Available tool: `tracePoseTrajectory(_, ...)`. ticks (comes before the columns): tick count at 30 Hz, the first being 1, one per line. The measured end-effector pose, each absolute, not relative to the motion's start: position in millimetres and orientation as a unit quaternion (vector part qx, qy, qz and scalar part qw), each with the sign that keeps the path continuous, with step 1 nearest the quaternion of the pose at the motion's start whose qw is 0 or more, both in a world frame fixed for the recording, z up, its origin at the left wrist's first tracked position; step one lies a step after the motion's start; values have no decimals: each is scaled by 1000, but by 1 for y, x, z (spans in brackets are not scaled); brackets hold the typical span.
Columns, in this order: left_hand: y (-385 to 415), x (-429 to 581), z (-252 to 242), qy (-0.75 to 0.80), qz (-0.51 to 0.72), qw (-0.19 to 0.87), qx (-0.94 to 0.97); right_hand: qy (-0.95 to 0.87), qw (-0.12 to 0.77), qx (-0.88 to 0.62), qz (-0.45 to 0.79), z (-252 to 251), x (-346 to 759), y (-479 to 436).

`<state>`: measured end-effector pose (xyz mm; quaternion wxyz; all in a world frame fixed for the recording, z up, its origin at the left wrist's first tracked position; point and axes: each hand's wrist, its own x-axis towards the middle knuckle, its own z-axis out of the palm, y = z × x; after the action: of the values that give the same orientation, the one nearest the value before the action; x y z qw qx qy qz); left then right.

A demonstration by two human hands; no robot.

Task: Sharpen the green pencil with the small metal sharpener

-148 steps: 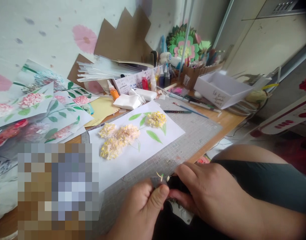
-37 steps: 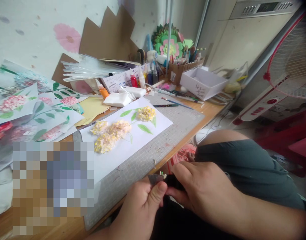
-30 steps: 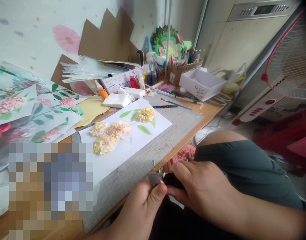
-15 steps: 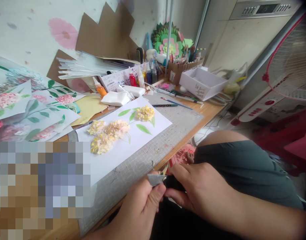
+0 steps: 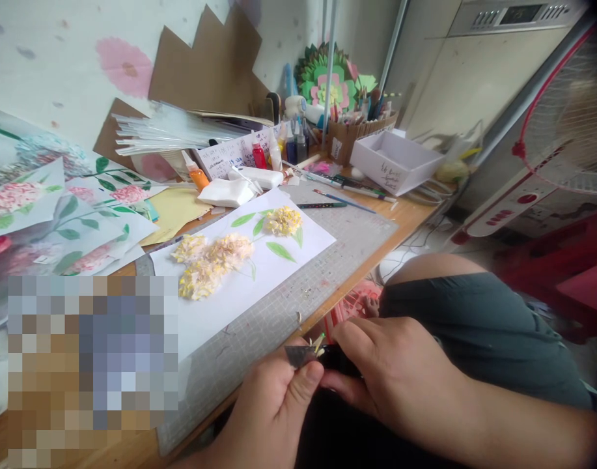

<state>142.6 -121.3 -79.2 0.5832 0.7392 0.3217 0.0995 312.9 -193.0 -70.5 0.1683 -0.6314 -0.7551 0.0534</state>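
My right hand [image 5: 390, 361] is wrapped round the black handle of a craft knife [image 5: 301, 355], whose wide metal blade points left. My left hand [image 5: 273, 397] grips a pencil [image 5: 320, 341] with a green tip; most of its shaft is hidden in my fingers. Pale shavings curl up where blade and pencil meet, and my left thumb lies close by the blade. Both hands are over my lap, at the table's front edge. On the table is a white sheet of paper [image 5: 220, 332] with drawn green leaves and flower clusters of yellowish shavings [image 5: 224, 254].
A grey cutting mat [image 5: 347, 254] lies under the paper, with small scraps on it. Behind stand glue bottles [image 5: 259, 156], a white open box [image 5: 396, 163] and a brush holder [image 5: 361, 130]. Finished flower pictures [image 5: 25, 202] are at left, a fan [image 5: 566, 117] at right.
The knife blade has tilted and shifted slightly, now looking darker. More shavings show at the pencil's tip, where green is now visible. Both hands stay in nearly the same place.
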Motion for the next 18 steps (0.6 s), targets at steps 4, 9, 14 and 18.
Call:
tracePoseTrajectory(4,-121,144,-81,311,99,612,720,-756,170,-631,42,-70,312,-194)
tracePoseTrajectory(9,-121,144,-81,320,102,605,722,-756,159,-635,28,-70,311,-194)
tracePoseTrajectory(14,-123,146,-80,340,114,584,729,-752,153,-640,21,-71,311,-195)
tracePoseTrajectory(18,-123,147,-82,362,107,568,732,-752,152,-640,30,-71,312,-194)
